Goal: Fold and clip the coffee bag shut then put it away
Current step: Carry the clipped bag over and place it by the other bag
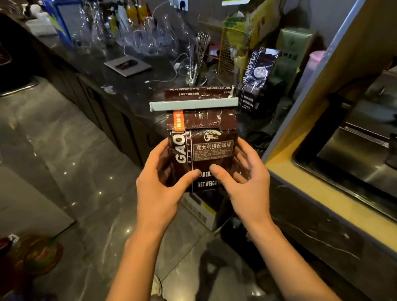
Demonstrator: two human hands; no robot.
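Observation:
A dark brown coffee bag (206, 136) with white print is held upright in front of me, above the floor. Its top is folded over, and a long pale green clip (193, 104) is clamped across the fold. My left hand (159, 187) grips the bag's lower left side, thumb on the front. My right hand (245, 177) grips the lower right side, thumb on the front too. Both sets of fingers wrap behind the bag and are partly hidden.
A dark marble counter (128, 89) runs along the back, with glassware (139, 40), a whisk (202, 50), a second dark coffee bag (257, 77) and boxes. A yellow-edged counter with a steel sink (364, 144) is on the right. A box (203, 210) lies on the floor.

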